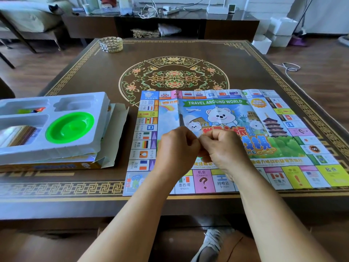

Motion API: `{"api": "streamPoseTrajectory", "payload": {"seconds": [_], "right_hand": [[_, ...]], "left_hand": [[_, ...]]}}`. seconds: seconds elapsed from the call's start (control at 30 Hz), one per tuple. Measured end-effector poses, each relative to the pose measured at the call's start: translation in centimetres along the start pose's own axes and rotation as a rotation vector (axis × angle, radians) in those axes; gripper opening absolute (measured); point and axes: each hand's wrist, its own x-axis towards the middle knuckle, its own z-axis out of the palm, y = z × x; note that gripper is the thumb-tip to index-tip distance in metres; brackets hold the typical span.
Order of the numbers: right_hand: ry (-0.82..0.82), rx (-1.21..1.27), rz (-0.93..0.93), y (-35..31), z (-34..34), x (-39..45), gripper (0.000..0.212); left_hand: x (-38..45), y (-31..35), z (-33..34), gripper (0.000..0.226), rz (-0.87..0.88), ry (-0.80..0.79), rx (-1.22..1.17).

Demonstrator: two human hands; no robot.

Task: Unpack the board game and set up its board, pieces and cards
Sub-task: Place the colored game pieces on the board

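The paper game board (251, 114) lies unfolded and creased on the right half of the table, with flag squares round its edge and "TRAVEL AROUND WORLD" at the top. My left hand (175, 148) and my right hand (224, 148) meet above the board's centre with curled fingers. Between their fingertips they pinch a small pale item (201, 137), too hidden to identify. To the left, a white plastic tray (56, 148) rests on the open game box (56, 165). The tray holds a green bowl (69, 127), a stack of cards (18, 133) and small coloured pieces (32, 110).
The low brown table (170, 53) has an ornate floral centre. A glass dish (110, 44) stands at its far left. The box's torn flap (113, 133) sticks out beside the board. A dark TV bench, white boxes and a cable on the floor lie beyond.
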Motion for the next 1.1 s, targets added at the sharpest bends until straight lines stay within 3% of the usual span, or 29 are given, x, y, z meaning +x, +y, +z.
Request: {"api": "streamPoseTrajectory", "payload": {"seconds": [0.3,0.4,0.53,0.6,0.67,0.73,0.87,1.1], "right_hand": [[0.058,-0.026,-0.006,0.0,0.6,0.6,0.03],[0.113,-0.089,-0.039,-0.1,0.4,0.5,0.029],[0.158,-0.151,-0.072,-0.5,-0.7,0.4,0.031],[0.144,-0.142,-0.088,-0.6,-1.2,0.5,0.028],[0.115,-0.138,-0.11,-0.5,-1.6,0.5,0.027],[0.088,-0.118,-0.109,-0.5,-1.5,0.5,0.023],[0.193,0.233,0.063,0.1,-2.1,1.4,0.018],[0.301,0.772,0.462,1.6,-5.6,4.4,0.031]], "left_hand": [[0.3,0.5,0.3,0.008,-0.092,0.075,-0.063],[0.2,0.5,0.7,0.005,-0.029,0.083,-0.032],[0.4,0.0,1.3,0.05,0.265,-0.133,-0.062],[0.4,-0.1,1.6,0.069,0.323,-0.261,-0.058],[0.7,0.1,2.3,0.073,0.3,-0.287,-0.028],[1.5,0.3,2.6,0.059,0.285,-0.216,-0.025],[3.3,2.4,3.8,0.024,0.17,-0.094,-0.096],[6.8,6.6,8.6,0.024,0.015,-0.058,-0.361]]}}
